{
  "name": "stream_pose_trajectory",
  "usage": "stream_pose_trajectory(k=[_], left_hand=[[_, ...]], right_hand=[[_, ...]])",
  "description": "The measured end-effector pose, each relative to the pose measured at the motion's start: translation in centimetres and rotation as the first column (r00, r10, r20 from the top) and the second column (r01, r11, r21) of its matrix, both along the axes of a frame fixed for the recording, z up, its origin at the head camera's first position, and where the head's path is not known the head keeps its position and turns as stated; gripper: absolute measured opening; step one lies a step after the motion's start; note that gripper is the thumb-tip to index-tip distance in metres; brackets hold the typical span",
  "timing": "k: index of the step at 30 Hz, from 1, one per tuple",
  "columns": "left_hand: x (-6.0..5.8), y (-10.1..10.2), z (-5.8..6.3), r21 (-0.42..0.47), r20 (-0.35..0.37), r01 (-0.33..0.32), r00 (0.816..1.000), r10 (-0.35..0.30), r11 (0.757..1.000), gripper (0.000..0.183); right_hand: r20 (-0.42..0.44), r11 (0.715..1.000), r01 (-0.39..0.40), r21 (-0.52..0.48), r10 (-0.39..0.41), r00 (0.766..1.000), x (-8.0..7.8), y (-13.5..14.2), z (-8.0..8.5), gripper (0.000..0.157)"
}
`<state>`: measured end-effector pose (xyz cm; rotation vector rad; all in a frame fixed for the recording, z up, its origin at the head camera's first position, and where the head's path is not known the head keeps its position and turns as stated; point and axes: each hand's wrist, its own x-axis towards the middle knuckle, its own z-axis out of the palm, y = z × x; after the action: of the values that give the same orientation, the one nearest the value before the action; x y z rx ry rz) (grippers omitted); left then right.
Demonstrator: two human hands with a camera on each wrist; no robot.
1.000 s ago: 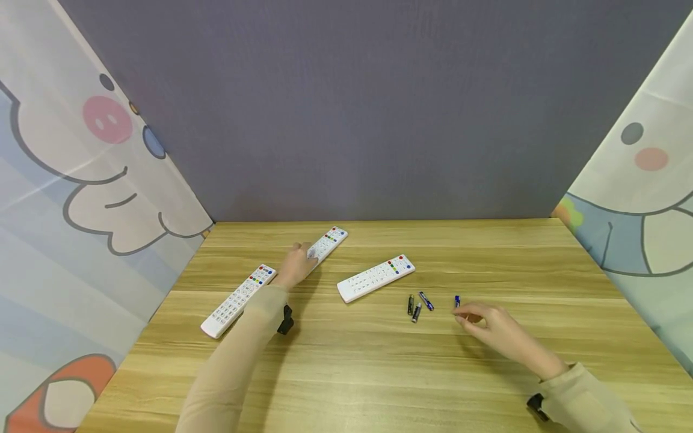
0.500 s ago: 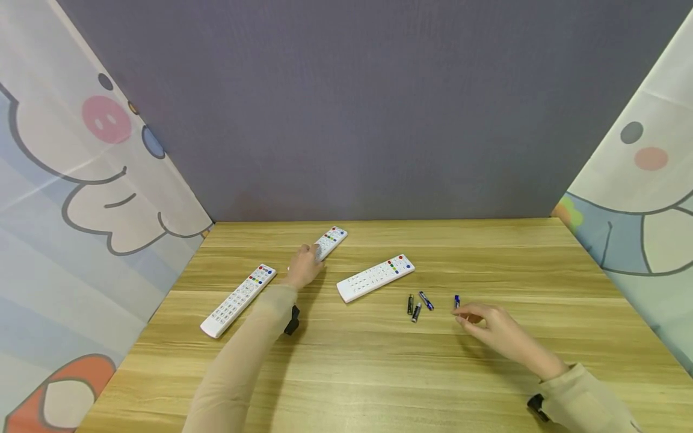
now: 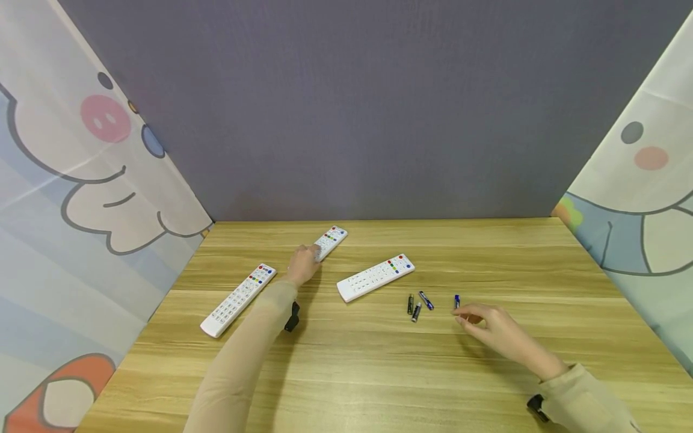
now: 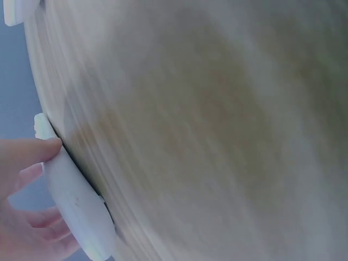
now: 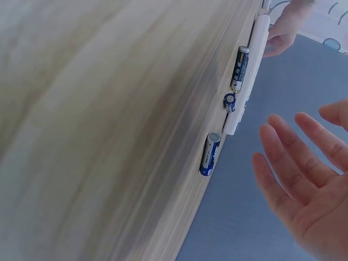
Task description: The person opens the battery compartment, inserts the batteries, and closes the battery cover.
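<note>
Notably, three batteries (image 3: 426, 300), one remote (image 3: 375, 278) between hands (image 3: 304, 264) (image 3: 489, 328).

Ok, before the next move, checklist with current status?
1. Left hand has the far remote: ok, gripped between thumb and fingers.
2. Far remote lifted off the table: cannot tell, no clear gap shows.
3. Right hand on the lone battery: not ok, fingers open and apart from it.
4. Three other batteries grouped: ok, lying close together near the middle remote.
5. Middle remote and left remote buttons up: ok, both lie flat.
6. Charge in the batteries: cannot tell from pictures.
</note>
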<state>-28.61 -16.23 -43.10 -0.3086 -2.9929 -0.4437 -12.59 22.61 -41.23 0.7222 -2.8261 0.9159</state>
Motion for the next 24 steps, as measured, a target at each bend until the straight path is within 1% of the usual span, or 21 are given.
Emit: stream_pose_trajectory(k=[4, 8, 11, 13, 16, 19, 21, 24], left_hand=[[-0.1, -0.2, 0.2, 0.027, 0.01, -0.006, 1.0, 0.006, 1.0, 0.043], [-0.1, -0.5, 0.4, 0.081, 0.026, -0.024, 0.999, 0.022, 0.996, 0.044], [0.0, -0.6, 0.6, 0.158, 0.038, -0.041, 0.999, 0.036, 0.987, 0.044], [0.1, -0.7, 0.8, 0.229, 0.054, -0.05, 0.998, 0.039, 0.972, 0.045], [0.4, -0.7, 1.3, 0.345, 0.089, -0.072, 0.995, 0.044, 0.936, 0.046], [0.8, -0.6, 1.8, 0.444, 0.114, -0.087, 0.993, 0.04, 0.892, 0.046], [1.1, -0.5, 2.0, 0.518, 0.146, -0.108, 0.989, 0.037, 0.848, 0.046], [1.6, -0.4, 2.2, 0.626, 0.203, -0.144, 0.979, 0.018, 0.767, 0.046]], right_hand=[[0.017, 1.0, -0.003, 0.003, 0.002, 1.0, 0.0, 0.1, 0.1, 0.022], [0.022, 1.0, 0.004, 0.006, -0.004, 1.0, 0.1, 0.1, 0.1, 0.022], [0.02, 1.0, 0.008, 0.005, -0.008, 1.0, 0.1, 0.0, 0.1, 0.022], [0.016, 1.0, 0.012, 0.004, -0.012, 1.0, 0.1, 0.0, 0.1, 0.021], [0.012, 1.0, 0.015, 0.004, -0.015, 1.0, 0.2, -0.1, 0.1, 0.021], [0.008, 1.0, 0.011, 0.004, -0.011, 1.0, 0.2, -0.1, 0.1, 0.021], [0.007, 1.0, 0.008, 0.001, -0.008, 1.0, 0.2, -0.2, 0.1, 0.021], [0.011, 1.0, 0.005, -0.002, -0.005, 1.0, 0.2, -0.2, 0.1, 0.02]])
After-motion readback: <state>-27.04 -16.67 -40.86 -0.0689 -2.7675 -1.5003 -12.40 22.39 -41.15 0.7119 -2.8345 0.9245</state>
